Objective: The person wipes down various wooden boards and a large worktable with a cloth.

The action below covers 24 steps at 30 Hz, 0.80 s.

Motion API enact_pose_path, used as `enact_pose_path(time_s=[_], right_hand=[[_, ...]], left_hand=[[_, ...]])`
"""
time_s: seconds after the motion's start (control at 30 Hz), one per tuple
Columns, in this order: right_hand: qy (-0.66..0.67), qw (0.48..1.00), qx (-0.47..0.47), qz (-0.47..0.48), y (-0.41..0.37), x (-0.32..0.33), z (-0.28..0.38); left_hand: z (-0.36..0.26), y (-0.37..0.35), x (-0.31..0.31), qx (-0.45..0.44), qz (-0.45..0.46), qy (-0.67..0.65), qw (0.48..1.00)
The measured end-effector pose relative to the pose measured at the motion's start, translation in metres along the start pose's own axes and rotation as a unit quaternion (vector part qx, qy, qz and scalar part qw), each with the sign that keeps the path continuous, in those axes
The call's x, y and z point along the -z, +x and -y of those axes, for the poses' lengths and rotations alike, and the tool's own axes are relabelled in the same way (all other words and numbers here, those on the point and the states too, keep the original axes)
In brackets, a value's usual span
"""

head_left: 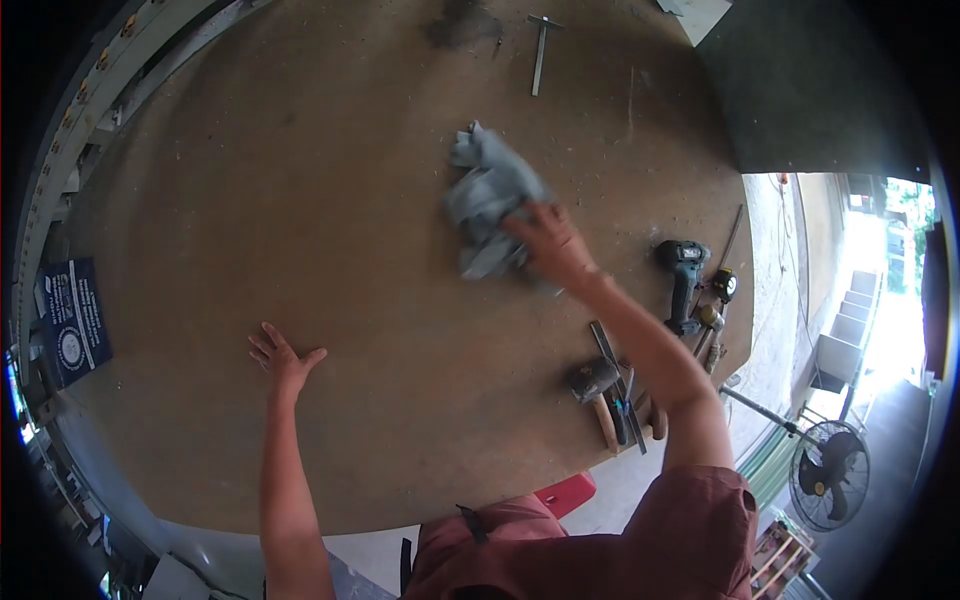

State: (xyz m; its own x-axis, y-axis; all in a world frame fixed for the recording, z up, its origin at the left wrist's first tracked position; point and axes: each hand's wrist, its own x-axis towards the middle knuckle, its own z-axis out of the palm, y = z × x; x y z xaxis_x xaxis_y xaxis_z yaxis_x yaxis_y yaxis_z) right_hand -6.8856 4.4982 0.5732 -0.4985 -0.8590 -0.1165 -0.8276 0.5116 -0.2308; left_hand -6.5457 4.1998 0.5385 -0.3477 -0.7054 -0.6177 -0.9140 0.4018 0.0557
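Observation:
A crumpled grey-blue cloth (485, 195) lies on the brown tabletop (360, 230), somewhat blurred. My right hand (550, 243) is on the cloth's lower right side, its fingers bent over the fabric and pressing it to the table. Off to the left, my left hand (283, 364) rests on the tabletop with fingers spread and nothing in it.
A cordless drill (684, 285), a tape measure (725, 284) and a mallet (594, 380) with other hand tools lie along the right edge. A T-shaped metal ruler (541, 58) is at the far side. A blue box (74, 322) sits at the left edge. A fan (830, 475) stands beyond the table.

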Motion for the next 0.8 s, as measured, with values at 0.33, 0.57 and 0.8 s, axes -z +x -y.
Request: enact_pose_path(time_s=[0.33, 0.57, 0.8], right_hand=[[-0.028, 0.987, -0.072, -0.139, -0.007, 0.067, -0.089], [0.061, 0.979, 0.157, 0.117, -0.035, 0.007, -0.023], [-0.036, 0.987, -0.149, -0.047, -0.048, 0.035, -0.185]], left_hand=[[-0.001, 0.003, -0.002, -0.003, 0.004, 0.005, 1.000], [-0.008, 0.000, 0.003, 0.011, 0.019, 0.031, 0.999], [-0.003, 0.004, -0.003, 0.000, 0.001, 0.006, 1.000]])
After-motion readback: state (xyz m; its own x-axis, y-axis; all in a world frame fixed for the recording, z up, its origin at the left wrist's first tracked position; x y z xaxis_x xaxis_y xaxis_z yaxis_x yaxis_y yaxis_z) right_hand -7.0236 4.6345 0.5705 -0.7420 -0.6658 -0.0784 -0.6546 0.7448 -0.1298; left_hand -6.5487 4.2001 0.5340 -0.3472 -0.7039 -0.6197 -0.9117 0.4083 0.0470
